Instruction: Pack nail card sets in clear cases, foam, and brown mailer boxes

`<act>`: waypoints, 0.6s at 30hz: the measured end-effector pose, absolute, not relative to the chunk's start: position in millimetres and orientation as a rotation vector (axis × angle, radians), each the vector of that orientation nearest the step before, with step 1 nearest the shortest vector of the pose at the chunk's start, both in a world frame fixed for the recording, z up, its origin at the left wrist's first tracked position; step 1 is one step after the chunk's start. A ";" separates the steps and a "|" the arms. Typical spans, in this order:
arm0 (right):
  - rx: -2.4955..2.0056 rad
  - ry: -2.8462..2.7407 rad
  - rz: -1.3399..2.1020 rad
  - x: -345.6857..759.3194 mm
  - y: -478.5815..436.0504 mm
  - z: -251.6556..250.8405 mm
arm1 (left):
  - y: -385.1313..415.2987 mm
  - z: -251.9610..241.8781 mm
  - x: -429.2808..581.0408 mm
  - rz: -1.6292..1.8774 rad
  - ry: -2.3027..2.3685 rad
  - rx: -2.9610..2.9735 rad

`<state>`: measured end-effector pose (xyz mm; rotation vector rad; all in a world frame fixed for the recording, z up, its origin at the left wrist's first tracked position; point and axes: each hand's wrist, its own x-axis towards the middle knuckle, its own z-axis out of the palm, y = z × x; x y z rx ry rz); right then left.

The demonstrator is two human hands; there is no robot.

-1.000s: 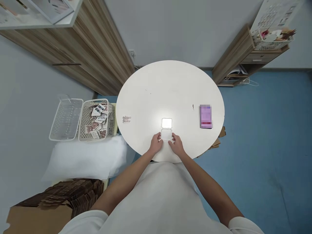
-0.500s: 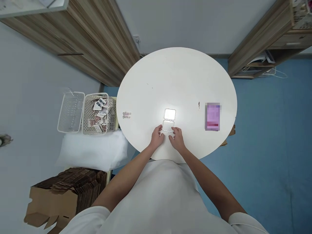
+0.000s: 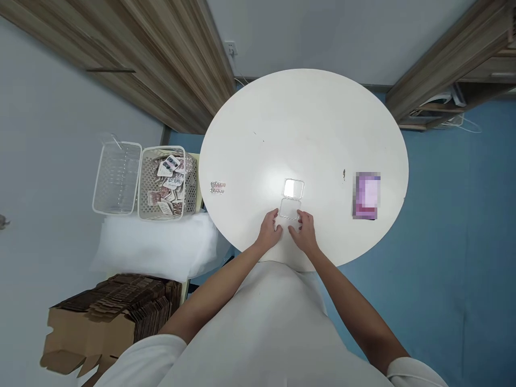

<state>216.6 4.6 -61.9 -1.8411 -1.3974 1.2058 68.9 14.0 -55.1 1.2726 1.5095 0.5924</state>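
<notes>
On the white table in front of me lies a clear plastic case, its hinged lid folded open away from me and catching the light. My left hand rests at the case's lower left corner, fingers curved and thumb apart from them. On the opposite side, my right hand has its fingertips at the right edge, thumb spread toward the middle. Neither hand closes round the case; whether the left fingertips touch it I cannot tell. A small card of pinkish, shiny pieces lies at the table's left edge.
A pixelated purple box or packet sits on the oval table at the right. Left of the table stand a white basket of carded items and a clear bin, with white sheets and folded cardboard boxes nearer me.
The camera view has shifted, so the table and things on it appear farther right. Both hands keep about the same place beside the open case.
</notes>
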 end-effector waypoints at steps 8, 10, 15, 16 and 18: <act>-1.977 -1.268 0.803 173.1 -1.0 -36.0 | 19.8 -43.8 -33.1 0.688 1.598 1.424; -1.910 -1.439 0.884 143.5 12.0 -32.4 | 37.3 -43.2 -77.9 0.686 1.734 1.484; -1.687 -1.831 1.109 55.1 69.9 -46.2 | 92.7 -49.3 -158.9 0.497 1.814 1.611; -1.680 -1.868 1.112 40.1 81.9 -50.9 | 102.3 -50.6 -165.8 0.447 1.802 1.632; -1.695 -1.933 1.099 16.2 102.8 -59.8 | 117.5 -52.6 -171.8 0.341 1.758 1.670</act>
